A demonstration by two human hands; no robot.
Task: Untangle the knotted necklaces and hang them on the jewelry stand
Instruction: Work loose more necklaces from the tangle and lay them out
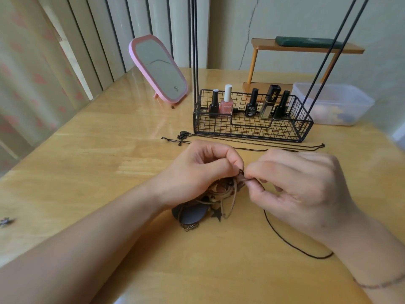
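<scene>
Picking at the knotted necklaces (pixel 210 200) is the step I am in: the tangle of tan cords, a dark disc pendant and a star charm is lying on the counter (pixel 109 150) just in front of me, partly under my left hand (pixel 197 172). My left fingers (pixel 228 163) are curling together and pinching the top of the knot, while my right hand (pixel 300 185) is pinching a thin dark cord (pixel 285 240) right beside them, thumb and forefinger clamped on it. That cord is trailing away in a loop toward my right wrist. Two freed necklaces (pixel 252 142) seem to be lying stretched out behind my hands, in front of the black wire basket of the jewelry stand (pixel 252 126), whose rods are rising out of view. I am judging that nothing is hanging yet. Next I am expecting to hold the bundle steady and draw the dark cord out gently, without tightening the knot.
</scene>
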